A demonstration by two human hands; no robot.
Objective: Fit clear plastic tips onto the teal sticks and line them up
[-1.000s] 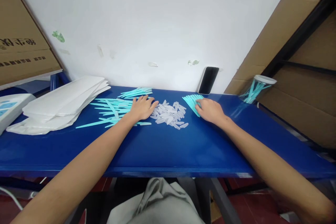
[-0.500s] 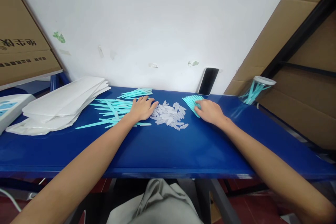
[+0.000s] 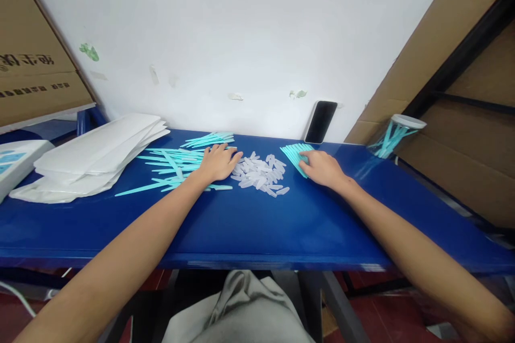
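My left hand [image 3: 219,162] lies palm down with fingers spread, over the right end of a loose pile of slim teal eyebrow razors [image 3: 173,163]. Its thumb reaches the edge of a heap of small translucent caps [image 3: 259,173]. To the right of the caps, several teal razors [image 3: 294,155] lie side by side in a slanted row. My right hand [image 3: 321,167] has its fingers curled onto the right side of this row, thumb and forefinger closed at a razor; the fingertips are partly hidden. Behind my left hand is a smaller bunch of teal razors [image 3: 209,140].
A phone [image 3: 321,122] leans on the white wall. A clear tub with a white lid [image 3: 408,121] holds teal razors at the right. White paper or bags [image 3: 96,155] are stacked at the left beside a white device [image 3: 24,161]. Cardboard [image 3: 36,53] stands at the table's left end.
The view has shifted slightly. My hands stay in nearly the same places, and the piles look unchanged.
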